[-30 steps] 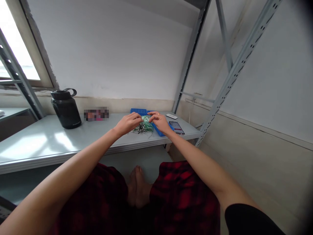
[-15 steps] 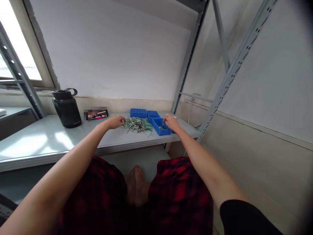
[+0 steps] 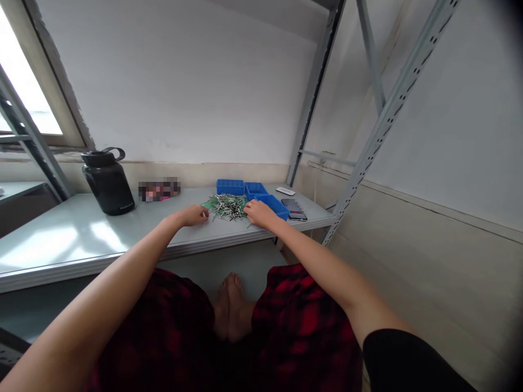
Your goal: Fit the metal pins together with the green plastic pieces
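A loose pile of thin metal pieces (image 3: pixel 229 207), mixed with green pieces, lies on the grey shelf top. At its left edge is my left hand (image 3: pixel 195 215), fingers bent together; anything between them is too small to make out. My right hand (image 3: pixel 260 213) rests at the pile's right edge with curled fingers, and their tips are too small to read. Just behind and right of that hand stands a blue bin (image 3: pixel 278 206), partly covered by it. Two more blue bins, one wide (image 3: pixel 230 187) and one smaller (image 3: pixel 255 190), stand behind the pile.
A dark bottle (image 3: pixel 108 182) stands on the left of the shelf, with a blurred packet (image 3: pixel 159 190) to its right. A phone (image 3: pixel 297 216) lies right of the blue bin, and a white oval object (image 3: pixel 285 191) is behind it. Metal posts frame the right end.
My right hand has moved left, out of the blue bin to the pile's right edge. The left hand has dropped slightly toward the shelf's front. The phone and white object now show more fully.
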`<action>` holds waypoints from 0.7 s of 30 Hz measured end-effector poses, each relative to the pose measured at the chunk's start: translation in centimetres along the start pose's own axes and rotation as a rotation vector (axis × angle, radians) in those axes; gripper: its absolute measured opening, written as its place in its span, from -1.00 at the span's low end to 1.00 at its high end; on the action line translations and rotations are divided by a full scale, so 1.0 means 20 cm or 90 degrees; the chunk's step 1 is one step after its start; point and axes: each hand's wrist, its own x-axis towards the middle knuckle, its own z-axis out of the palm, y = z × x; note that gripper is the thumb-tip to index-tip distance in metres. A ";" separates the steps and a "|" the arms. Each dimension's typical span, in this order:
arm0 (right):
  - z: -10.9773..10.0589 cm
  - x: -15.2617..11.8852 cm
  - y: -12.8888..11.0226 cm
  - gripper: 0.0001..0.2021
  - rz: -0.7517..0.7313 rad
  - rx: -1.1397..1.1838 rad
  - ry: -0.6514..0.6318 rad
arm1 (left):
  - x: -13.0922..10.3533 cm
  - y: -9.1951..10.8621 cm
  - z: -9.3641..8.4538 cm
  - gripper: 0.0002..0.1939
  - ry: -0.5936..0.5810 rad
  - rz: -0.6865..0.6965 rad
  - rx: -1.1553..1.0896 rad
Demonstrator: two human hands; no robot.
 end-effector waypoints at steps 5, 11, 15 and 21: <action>0.05 0.01 -0.08 -0.72 0.012 0.002 -0.078 | -0.01 0.10 0.01 -0.61 0.034 0.083 0.014; 0.03 0.01 -0.08 -0.71 0.061 0.011 -0.123 | -0.03 0.19 0.01 -0.64 0.073 0.151 0.033; 0.01 0.01 -0.08 -0.67 0.070 0.030 -0.083 | -0.03 0.18 0.03 -0.65 0.100 0.165 0.063; -0.03 0.01 -0.09 -0.64 0.115 0.071 -0.015 | -0.05 0.17 0.01 -0.64 0.156 0.140 0.052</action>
